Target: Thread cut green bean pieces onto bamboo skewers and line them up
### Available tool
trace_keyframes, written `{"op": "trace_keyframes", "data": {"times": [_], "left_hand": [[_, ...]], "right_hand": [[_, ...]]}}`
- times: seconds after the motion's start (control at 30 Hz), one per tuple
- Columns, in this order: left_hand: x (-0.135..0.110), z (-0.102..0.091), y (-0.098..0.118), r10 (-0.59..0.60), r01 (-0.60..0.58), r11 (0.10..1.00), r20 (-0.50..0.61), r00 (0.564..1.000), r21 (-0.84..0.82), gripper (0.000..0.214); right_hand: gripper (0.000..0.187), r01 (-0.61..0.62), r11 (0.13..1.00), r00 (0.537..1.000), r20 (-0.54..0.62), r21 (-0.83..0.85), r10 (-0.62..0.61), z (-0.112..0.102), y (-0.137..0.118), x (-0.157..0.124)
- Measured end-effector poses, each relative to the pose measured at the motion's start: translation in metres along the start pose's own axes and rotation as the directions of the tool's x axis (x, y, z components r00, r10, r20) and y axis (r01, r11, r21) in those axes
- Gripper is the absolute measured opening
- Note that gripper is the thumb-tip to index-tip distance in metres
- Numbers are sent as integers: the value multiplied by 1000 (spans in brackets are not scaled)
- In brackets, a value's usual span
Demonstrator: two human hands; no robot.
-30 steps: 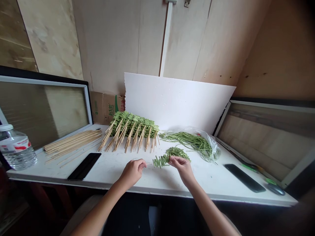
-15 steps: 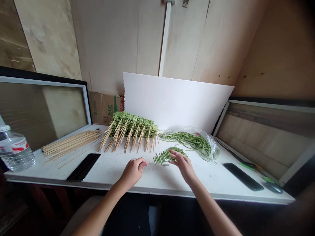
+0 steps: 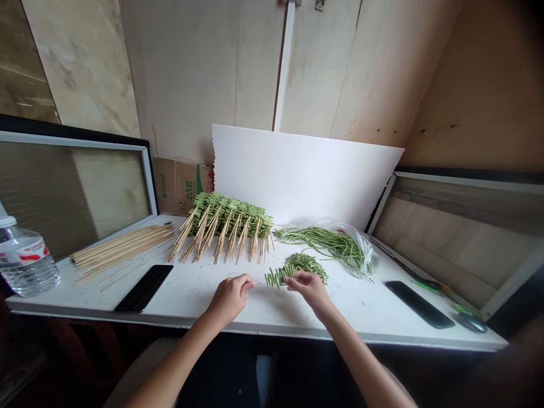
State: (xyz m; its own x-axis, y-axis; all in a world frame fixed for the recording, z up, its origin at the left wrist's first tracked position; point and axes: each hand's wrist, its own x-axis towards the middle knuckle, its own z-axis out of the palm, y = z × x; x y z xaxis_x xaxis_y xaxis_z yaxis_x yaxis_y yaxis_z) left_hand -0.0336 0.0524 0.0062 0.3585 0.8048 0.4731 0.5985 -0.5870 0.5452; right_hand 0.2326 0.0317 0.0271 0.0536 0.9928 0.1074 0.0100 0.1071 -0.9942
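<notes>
My left hand (image 3: 229,296) is closed in a pinch on a thin bamboo skewer whose tip points right toward a row of short green bean pieces (image 3: 278,276). My right hand (image 3: 308,285) is closed on the right end of that row, just above the white table (image 3: 374,317). Right behind my right hand lies a small heap of cut bean pieces (image 3: 306,263). A stack of finished bean skewers (image 3: 225,224) lies further back, sticks pointing toward me.
Bare skewers (image 3: 121,249) lie at the left, a black phone (image 3: 144,288) in front of them, a water bottle (image 3: 23,258) at the far left edge. A plastic bag of long beans (image 3: 335,243) sits right of centre. Another dark phone (image 3: 420,305) and green-handled scissors (image 3: 450,309) lie right.
My right hand reached back to the heap of cut pieces, then came forward again to the row of beans. My left hand has stayed put with the skewer.
</notes>
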Motion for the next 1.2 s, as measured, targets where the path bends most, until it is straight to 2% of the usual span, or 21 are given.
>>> {"op": "trace_keyframes", "data": {"times": [0.17,0.47,0.73,0.93,1.2], "left_hand": [[0,0,-1,18,-18,1000,-7,1000,9,26],[-1,0,0,63,-62,998,-18,998,33,25],[-1,0,-1,55,-54,998,-18,998,37,25],[-2,2,0,75,-73,995,-32,997,75,23],[-2,4,-3,117,-110,986,-50,992,127,21]], "right_hand": [[38,-14,1000,999,46,10,14,-1,-2,0],[40,9,1000,998,59,-2,-9,0,2,-1],[45,-17,996,999,51,91,12,4,5,-2],[49,14,999,999,-45,-35,-16,4,19,3],[48,39,990,998,-39,-139,-44,5,13,-1]]}}
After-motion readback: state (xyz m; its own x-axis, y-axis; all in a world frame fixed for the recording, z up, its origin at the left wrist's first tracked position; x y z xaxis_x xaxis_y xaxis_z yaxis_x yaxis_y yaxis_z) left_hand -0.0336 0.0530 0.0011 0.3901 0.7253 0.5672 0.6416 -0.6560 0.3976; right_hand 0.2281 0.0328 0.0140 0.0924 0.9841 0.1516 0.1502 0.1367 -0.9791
